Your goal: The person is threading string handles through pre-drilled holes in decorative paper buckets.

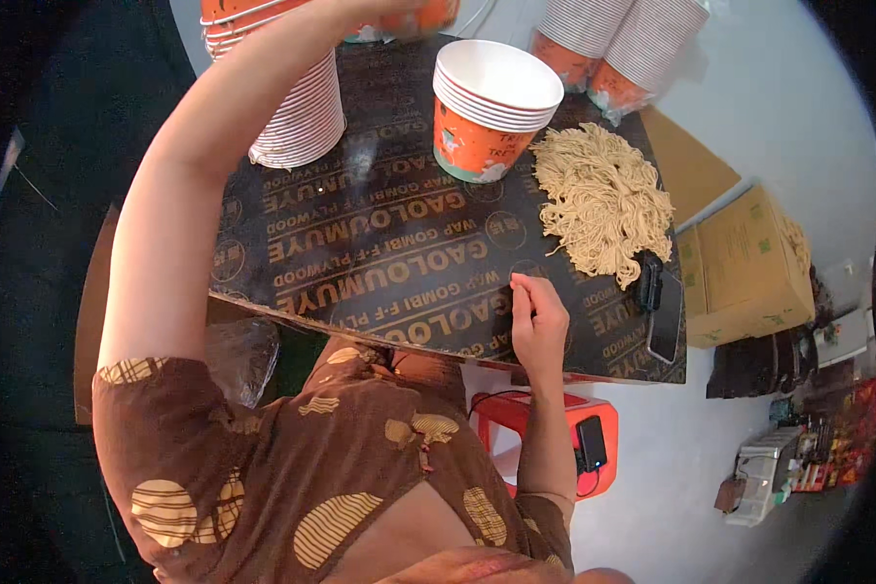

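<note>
Left hand (399, 14) at top edge, blurred and cut off, gripping an orange paper cup (428, 15); right hand (538, 319) loosely curled, empty, fingertips on worktop (380, 243) below noodle pile (603, 200)

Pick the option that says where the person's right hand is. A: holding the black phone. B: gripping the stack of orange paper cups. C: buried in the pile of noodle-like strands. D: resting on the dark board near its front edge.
D: the right hand lies on the dark board by its near edge, empty, apart from the pale strand pile, the cup stack and the black phone.
</note>
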A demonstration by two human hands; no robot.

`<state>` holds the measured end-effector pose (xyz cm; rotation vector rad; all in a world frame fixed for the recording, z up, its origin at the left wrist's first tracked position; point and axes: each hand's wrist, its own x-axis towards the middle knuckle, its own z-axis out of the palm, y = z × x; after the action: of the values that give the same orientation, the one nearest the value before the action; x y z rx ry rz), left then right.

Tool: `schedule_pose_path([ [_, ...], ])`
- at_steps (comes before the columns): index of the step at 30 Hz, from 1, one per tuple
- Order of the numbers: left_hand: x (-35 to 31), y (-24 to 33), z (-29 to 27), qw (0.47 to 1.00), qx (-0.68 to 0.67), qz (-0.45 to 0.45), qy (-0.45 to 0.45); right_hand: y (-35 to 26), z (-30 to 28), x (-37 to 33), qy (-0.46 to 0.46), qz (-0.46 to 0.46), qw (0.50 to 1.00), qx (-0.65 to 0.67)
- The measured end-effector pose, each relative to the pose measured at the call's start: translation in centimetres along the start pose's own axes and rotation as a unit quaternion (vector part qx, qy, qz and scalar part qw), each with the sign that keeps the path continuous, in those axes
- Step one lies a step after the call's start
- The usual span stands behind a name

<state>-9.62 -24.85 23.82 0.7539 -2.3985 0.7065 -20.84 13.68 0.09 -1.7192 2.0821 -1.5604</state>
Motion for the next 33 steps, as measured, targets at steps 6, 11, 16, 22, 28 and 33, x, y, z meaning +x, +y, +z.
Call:
schedule_pose_path([
  [6,-5.3,1.2,6.5,0.994,-0.05,0.033,-0.088,-1.1,-0.3,1.8,-0.016,-0.031,0.999,0.014],
  [11,-7.7,4.2,3.9,0.988,-0.145,0.026,0.041,-2.8,-1.6,5.4,-0.019,-0.117,0.992,-0.039],
  [16,-8.4,6.4,0.4,0.952,-0.264,0.129,-0.087,-3.0,-1.3,7.2,-0.022,-0.085,0.996,-0.021],
  [22,-9.3,7.8,0.2,0.957,-0.254,0.129,-0.06,-4.2,-1.3,10.3,0.024,-0.142,0.988,-0.059],
  [28,-8.9,8.3,-1.7,0.873,-0.353,0.337,-0.014,-6.6,-3.3,13.2,0.041,-0.325,0.879,-0.347],
  [33,-10.1,8.5,-1.2,0.864,-0.432,0.256,0.023,-7.1,-2.3,13.0,-0.022,-0.274,0.935,-0.222],
])
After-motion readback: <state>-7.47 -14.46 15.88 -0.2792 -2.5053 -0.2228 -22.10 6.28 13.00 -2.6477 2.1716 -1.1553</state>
